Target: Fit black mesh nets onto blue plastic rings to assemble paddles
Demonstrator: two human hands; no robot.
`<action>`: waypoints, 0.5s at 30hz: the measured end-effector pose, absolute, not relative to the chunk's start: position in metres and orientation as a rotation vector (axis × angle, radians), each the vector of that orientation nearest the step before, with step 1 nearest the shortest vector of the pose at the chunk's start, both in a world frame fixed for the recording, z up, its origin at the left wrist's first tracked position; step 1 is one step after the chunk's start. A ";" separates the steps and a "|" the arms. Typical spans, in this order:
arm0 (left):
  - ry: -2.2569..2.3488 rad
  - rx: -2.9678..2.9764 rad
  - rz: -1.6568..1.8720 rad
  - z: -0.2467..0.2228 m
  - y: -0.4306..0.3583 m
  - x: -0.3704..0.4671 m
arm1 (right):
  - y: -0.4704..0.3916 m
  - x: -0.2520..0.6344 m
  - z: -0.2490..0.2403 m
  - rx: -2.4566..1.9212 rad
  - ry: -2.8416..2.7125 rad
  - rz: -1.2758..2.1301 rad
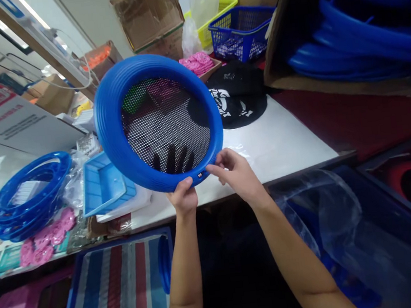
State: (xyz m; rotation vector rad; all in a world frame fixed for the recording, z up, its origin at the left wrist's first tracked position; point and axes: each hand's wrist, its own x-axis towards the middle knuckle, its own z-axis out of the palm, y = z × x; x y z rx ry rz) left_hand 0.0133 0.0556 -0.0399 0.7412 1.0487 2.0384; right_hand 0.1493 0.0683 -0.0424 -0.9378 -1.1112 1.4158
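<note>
A blue ring with ridged sides and black mesh across its middle [115, 129] is held up, tilted, above the table. My left hand [184, 195] grips its lower rim, thumb in front and the other fingers showing dark through the mesh. At the lower right of the rim, beside a small metallic piece [200, 175], my right hand [231, 168] has its thumb and fingertips pressed together against the edge. Whether those fingertips hold something small is hidden. Black round fabric pieces with white lettering [246, 108] lie on the white table [281, 141] behind the ring.
Blue rings [30, 197], pink pieces [48, 236] and a light blue tray [102, 184] are at the left. A carton of blue rings [330, 82] stands at the right. Blue [240, 35] and yellow [224, 5] baskets are behind. A striped surface [120, 285] lies below the table.
</note>
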 end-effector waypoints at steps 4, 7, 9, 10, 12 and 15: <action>1.053 0.759 1.981 -0.046 0.052 0.012 | 0.043 0.130 -0.057 -0.936 -0.834 1.496; 1.055 0.704 1.890 -0.053 0.045 0.013 | 0.027 0.113 -0.062 -0.858 -0.711 1.658; 1.053 0.647 1.837 -0.056 0.040 0.012 | 0.023 0.107 -0.061 -0.798 -0.681 1.721; 1.055 0.637 1.822 -0.058 0.038 0.012 | 0.023 0.105 -0.060 -0.772 -0.668 1.745; 1.061 0.656 1.812 -0.060 0.034 0.011 | 0.025 0.104 -0.058 -0.723 -0.618 1.794; 1.068 0.708 1.787 -0.065 0.032 0.010 | 0.032 0.104 -0.060 -0.643 -0.455 1.880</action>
